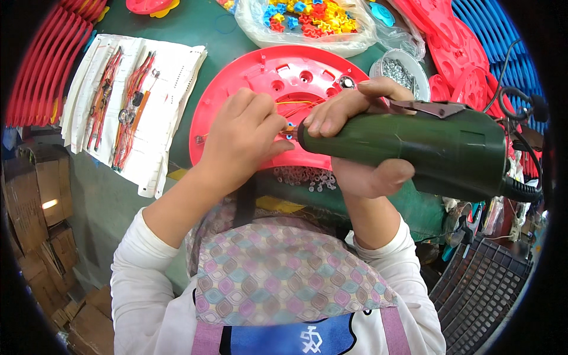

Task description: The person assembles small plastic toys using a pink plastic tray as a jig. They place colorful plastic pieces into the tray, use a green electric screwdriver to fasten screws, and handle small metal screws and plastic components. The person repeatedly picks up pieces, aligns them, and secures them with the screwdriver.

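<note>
Left of the left hand (245,139), white paper sheets bearing red and orange wire bundles (127,100) lie on the green table (201,29). That hand's grip pinches something small, hidden, against the round pink plastic disc (248,83). The right hand (361,136) grasps a dark green electric screwdriver (414,148), tip at the pinched spot: judged a screw-driving step. Next calls for a steady, square tip. Right of this grip sits a bowl of silver screws (402,71)

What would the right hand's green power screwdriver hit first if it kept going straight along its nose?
Likely the left hand, whose fingertips pinch right at the tip of the green power screwdriver held by the right hand; the red disc lies beneath, though depth is unclear.
</note>
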`<state>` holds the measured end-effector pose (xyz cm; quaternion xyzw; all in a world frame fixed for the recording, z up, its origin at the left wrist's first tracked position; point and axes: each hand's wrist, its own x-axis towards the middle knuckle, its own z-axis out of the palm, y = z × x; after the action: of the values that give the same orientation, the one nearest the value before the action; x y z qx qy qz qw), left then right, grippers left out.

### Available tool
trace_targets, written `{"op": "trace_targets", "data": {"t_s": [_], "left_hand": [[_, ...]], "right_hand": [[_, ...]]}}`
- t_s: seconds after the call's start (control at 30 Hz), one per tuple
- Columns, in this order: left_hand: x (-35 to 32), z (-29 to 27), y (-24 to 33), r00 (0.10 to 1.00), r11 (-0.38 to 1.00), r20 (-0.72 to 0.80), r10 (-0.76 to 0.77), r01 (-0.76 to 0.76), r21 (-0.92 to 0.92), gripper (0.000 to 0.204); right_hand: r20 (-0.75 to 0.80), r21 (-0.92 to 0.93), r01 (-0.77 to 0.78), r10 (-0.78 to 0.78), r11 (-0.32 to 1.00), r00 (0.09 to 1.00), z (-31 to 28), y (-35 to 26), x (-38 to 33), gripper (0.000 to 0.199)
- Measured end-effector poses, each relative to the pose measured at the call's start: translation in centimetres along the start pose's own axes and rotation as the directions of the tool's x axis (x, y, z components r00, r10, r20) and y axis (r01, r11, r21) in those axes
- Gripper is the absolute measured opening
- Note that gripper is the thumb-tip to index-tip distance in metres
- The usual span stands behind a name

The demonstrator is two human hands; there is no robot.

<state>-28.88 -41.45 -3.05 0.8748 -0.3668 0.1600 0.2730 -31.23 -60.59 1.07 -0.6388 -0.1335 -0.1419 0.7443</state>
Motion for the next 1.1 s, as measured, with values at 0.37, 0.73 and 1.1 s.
{"op": "trace_targets", "data": {"t_s": [0.37, 0.73, 1.1], "left_hand": [[0.4, 0.9, -0.6, 0.987, 0.991, 0.107, -0.121, 0.127, -0.046, 0.022], [-0.1, 1.1, -0.7, 0.992, 0.979, -0.001, -0.126, 0.125, -0.159, 0.021], [0.1, 2.2, -0.8, 0.992, 0.992, 0.042, -0.120, 0.121, -0.033, 0.016]], "right_hand": [[0.079, -0.050, -0.020, 0.024, 0.999, 0.997, 0.4, 0.2, 0.7, 0.102], [0.082, -0.010, 0.016, -0.015, 1.000, 0.996, -0.2, 0.5, 0.3, 0.096], [0.233, -0.026, -0.017, 0.023, 1.000, 0.972, 0.4, 2.9, 1.5, 0.096]]}}
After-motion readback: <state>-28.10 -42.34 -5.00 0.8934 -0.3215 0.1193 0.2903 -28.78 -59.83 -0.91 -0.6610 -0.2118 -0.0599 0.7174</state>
